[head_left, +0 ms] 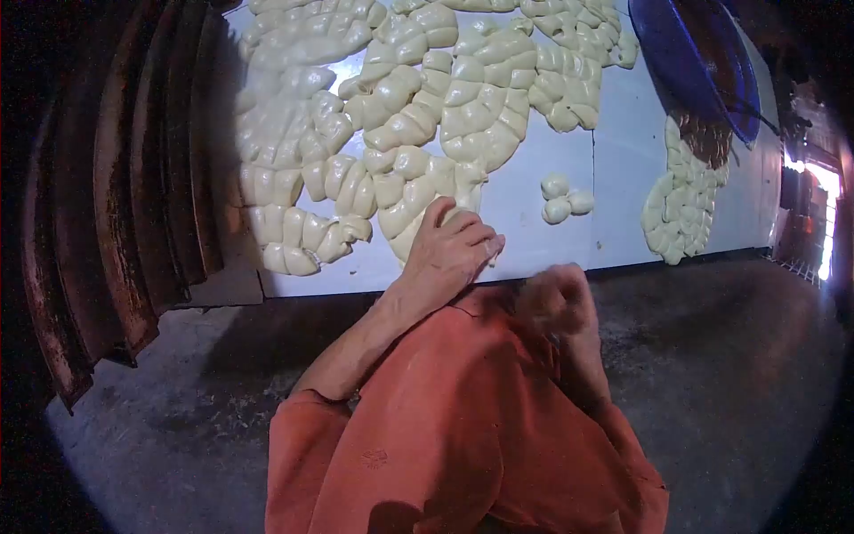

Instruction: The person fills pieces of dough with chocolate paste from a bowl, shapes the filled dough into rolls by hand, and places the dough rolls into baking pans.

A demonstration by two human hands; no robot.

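Note:
Pale, glossy dough point(485, 98) lies in large slabs, scored into many small lumps, over the white table. At the near end of one slab, my left hand point(445, 249) has its fingers curled round a bit of dough, part of which is hidden under the palm. Just past the table's front edge, my right hand point(559, 301) is smeared by motion. Its fingers look bent in, but whether they hold anything is unclear. A small cluster of round dough balls point(557, 212) rests on the table beyond my right hand.
The white table point(623, 196) ends close to my body. At the far right a blue basin point(663, 44) stands by another dough piece point(680, 209), with a brown bristly thing point(707, 141) between. Rusty corrugated metal sheets point(116, 178) line the left side.

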